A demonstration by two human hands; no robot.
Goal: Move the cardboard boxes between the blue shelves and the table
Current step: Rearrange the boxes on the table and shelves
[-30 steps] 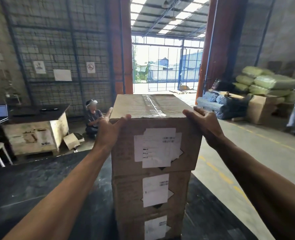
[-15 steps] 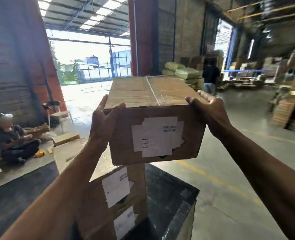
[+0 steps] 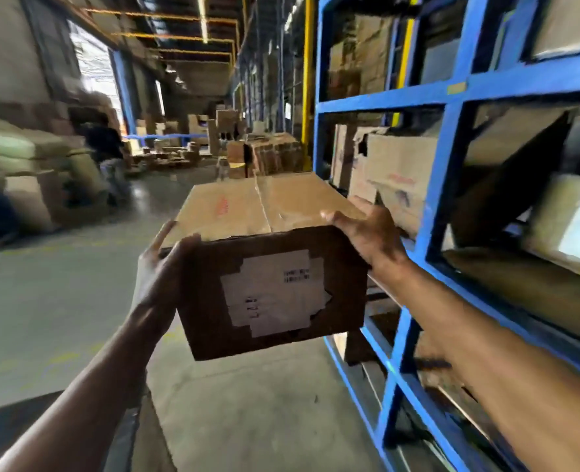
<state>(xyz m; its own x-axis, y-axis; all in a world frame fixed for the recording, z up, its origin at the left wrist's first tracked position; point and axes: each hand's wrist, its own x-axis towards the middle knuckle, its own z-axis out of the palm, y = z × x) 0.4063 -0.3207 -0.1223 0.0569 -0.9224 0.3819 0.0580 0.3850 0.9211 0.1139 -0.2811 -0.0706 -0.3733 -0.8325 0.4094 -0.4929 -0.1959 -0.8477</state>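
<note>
Both hands clamp one cardboard box between them, clear of any support. The left hand is at the box's 9 o'clock, thumb hooked over the front top edge and fingers laid along the side. The right hand is at its 2 o'clock, fingers over the top corner; its thumb is hidden. Opposed side pressure likely suits a box with no handles. The box sits at centre view, tilted, just beside the blue shelves that run from 12 to 5 o'clock. Brown corrugated card, taped seam along the top, scuffed edges; a torn white label is on the near face. The shelves are painted metal and hold battered cartons. A dark corner at 7 o'clock is probably the table. Judgement: carry under way, shelf placement next.
</note>
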